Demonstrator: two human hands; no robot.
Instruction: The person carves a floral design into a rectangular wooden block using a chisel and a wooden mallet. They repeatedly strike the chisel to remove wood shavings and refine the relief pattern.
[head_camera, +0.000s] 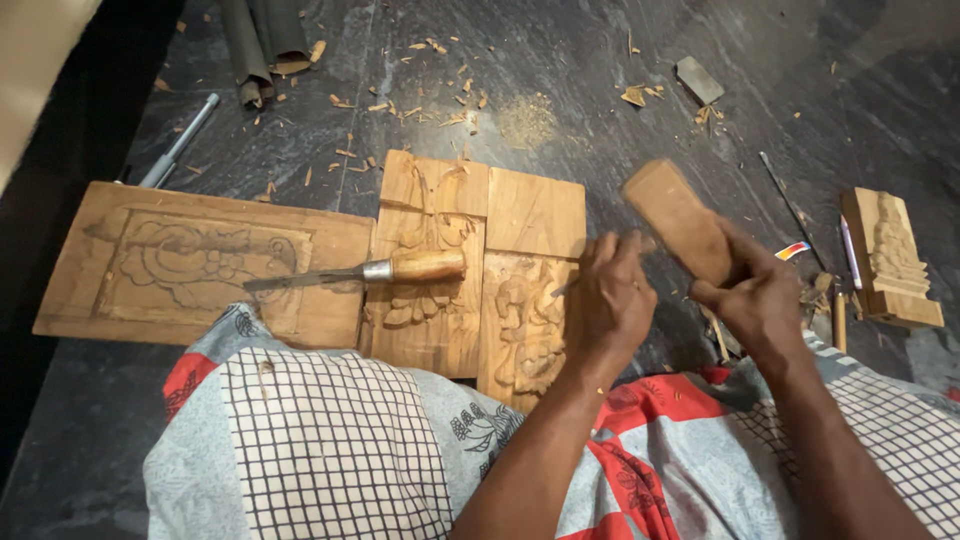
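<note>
My left hand (608, 300) grips a thin chisel (566, 287) whose tip rests on a carved wooden panel (530, 300) lying over my lap. My right hand (752, 295) holds a wooden mallet block (678, 218) raised just right of the chisel. A second chisel with a wooden handle (400, 268) lies loose across another carved panel (430, 260) to the left.
A wide carved board (200, 262) lies at the left on the dark stone floor. A small carved wooden figure (890, 255) stands at the right beside pencils. Wood chips are scattered at the top, with a metal rod (180, 140) and a flat stone (698, 80).
</note>
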